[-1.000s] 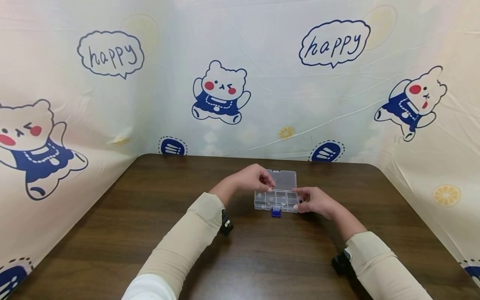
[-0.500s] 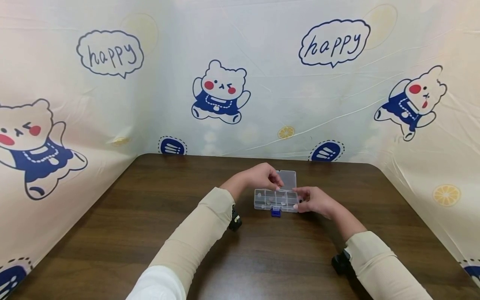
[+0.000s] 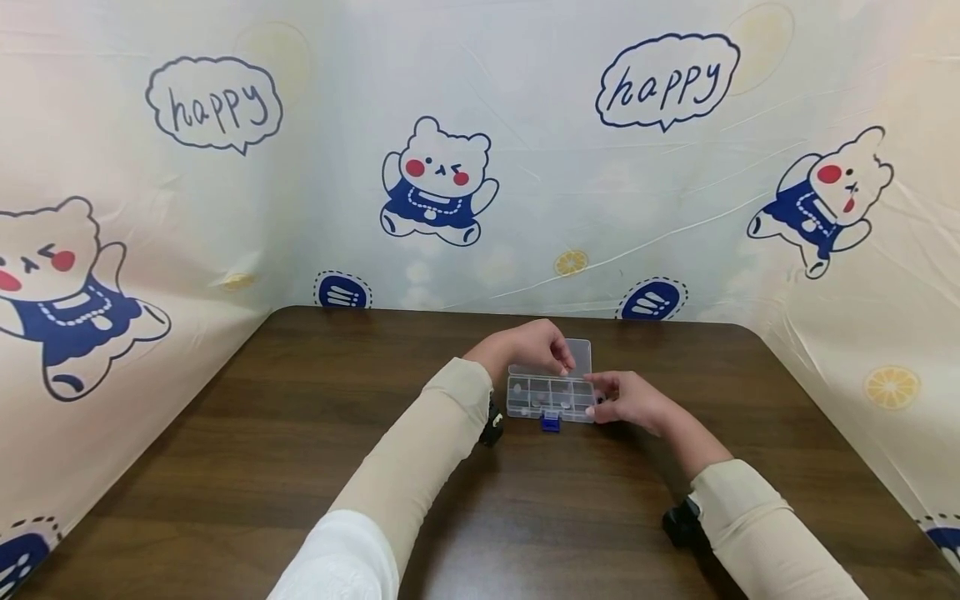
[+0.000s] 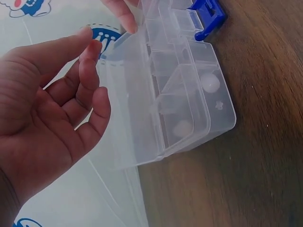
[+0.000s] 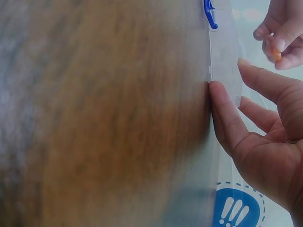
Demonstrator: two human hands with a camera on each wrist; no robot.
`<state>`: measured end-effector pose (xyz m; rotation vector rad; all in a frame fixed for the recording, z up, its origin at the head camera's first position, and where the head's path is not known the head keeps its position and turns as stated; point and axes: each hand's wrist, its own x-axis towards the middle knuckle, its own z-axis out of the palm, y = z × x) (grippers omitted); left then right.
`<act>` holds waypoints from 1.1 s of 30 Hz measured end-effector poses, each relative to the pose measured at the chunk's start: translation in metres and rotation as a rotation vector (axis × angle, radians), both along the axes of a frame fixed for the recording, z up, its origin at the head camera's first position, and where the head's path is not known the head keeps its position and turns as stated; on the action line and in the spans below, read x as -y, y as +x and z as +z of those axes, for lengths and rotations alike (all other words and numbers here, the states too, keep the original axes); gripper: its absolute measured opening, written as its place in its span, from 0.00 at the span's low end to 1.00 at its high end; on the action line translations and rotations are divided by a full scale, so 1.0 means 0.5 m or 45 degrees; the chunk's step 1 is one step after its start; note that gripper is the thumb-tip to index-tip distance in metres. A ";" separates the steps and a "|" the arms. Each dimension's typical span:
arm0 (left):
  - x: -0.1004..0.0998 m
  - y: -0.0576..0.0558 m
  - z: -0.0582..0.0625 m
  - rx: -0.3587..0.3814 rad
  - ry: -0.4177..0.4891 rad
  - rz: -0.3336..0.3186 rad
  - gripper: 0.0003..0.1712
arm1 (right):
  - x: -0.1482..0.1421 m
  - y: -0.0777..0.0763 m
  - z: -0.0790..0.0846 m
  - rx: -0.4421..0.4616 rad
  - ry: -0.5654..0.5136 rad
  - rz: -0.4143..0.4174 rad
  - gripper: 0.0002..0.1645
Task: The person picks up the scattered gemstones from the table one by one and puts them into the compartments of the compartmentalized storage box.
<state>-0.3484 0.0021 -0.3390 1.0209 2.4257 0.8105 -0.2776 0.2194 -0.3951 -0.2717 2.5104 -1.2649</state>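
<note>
A clear plastic compartment box lies on the table with its lid folded back and a blue latch at the front. White round pieces sit in some of its compartments. Above the hinge side, near the lid, my left hand pinches a small orange piece between thumb and fingertips; its exact kind cannot be told. My right hand holds the box's right end, thumb at the front corner and a finger at the back one.
The brown wooden table stretches around the box on all sides. Behind it hangs a printed cloth with bears and lettering, which also runs down both sides. A small dark thing shows beside the right hand's fingers.
The left hand has moved to the right across the box's back side, from over the left compartments to the lid's right part. My right hand stays at the box's end.
</note>
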 end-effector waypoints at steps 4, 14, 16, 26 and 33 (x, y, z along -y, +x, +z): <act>-0.009 -0.008 -0.005 -0.009 -0.042 0.008 0.08 | 0.000 0.000 0.000 -0.003 -0.002 0.002 0.40; -0.033 -0.008 -0.014 0.077 -0.007 0.079 0.09 | 0.000 0.002 0.004 -0.008 -0.020 0.025 0.40; -0.038 -0.008 -0.019 0.084 0.007 0.101 0.08 | 0.000 0.002 0.004 -0.010 -0.021 0.029 0.40; -0.048 -0.001 -0.049 0.089 0.028 0.160 0.05 | 0.001 0.001 0.000 0.002 -0.033 0.018 0.41; -0.049 0.005 -0.062 0.075 0.047 0.193 0.07 | -0.002 -0.001 -0.001 -0.011 -0.026 0.025 0.40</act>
